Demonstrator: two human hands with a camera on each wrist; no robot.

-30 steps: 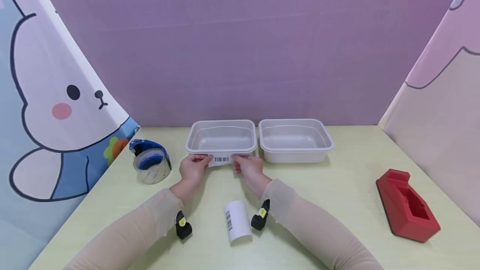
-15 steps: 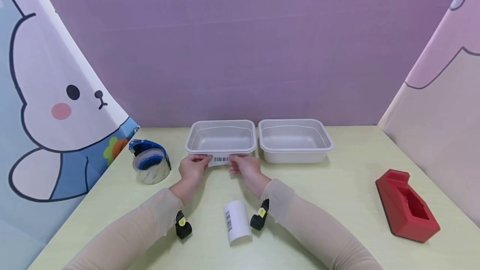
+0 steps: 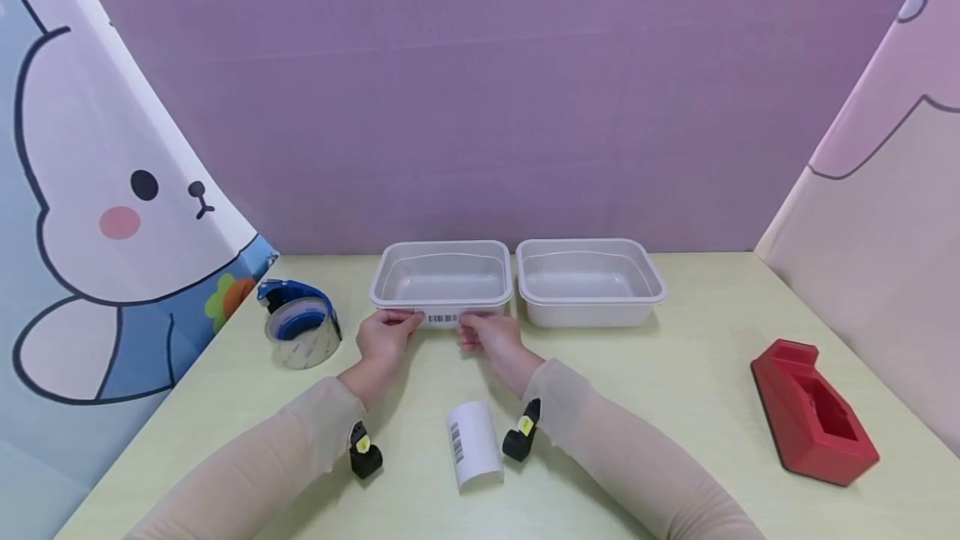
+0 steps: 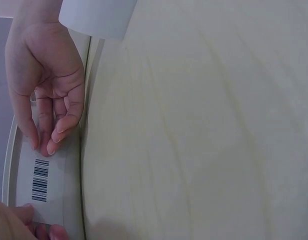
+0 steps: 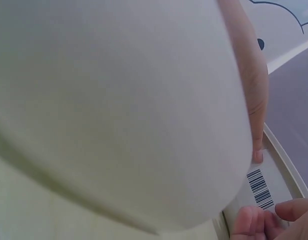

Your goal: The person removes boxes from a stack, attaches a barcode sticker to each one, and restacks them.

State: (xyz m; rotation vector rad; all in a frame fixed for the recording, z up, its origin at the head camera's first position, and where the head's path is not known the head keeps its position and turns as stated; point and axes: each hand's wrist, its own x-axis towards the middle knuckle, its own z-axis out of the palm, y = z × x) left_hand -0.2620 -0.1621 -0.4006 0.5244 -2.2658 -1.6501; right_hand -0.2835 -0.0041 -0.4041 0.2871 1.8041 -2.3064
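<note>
A white barcode label [image 3: 441, 318] lies along the front wall of the left white plastic tray [image 3: 450, 304], just under its rim. At the label's left end, my left hand [image 3: 384, 347] pinches with the thumb on its face. My right hand [image 3: 501, 340] holds the opposite end between thumb and curled fingers. Both wrist views show the barcode [image 4: 40, 180] uncovered between the fingertips of the two hands. In the right wrist view, the far left thumb [image 5: 257, 157] presses beside the bars. Parts of the label's ends are hidden under the fingers.
Beside the left tray stands a matching tray [image 3: 592, 312]. A second, curled barcode label [image 3: 476, 442] rests on the table between my forearms. A blue tape dispenser with clear tape [image 3: 303, 336] stands at left, a red dispenser base [image 3: 816, 415] at right.
The label's lower edge, which stuck out from the tray earlier, now lies closer against the wall. My right hand has shifted slightly left; the left hand has barely moved.
</note>
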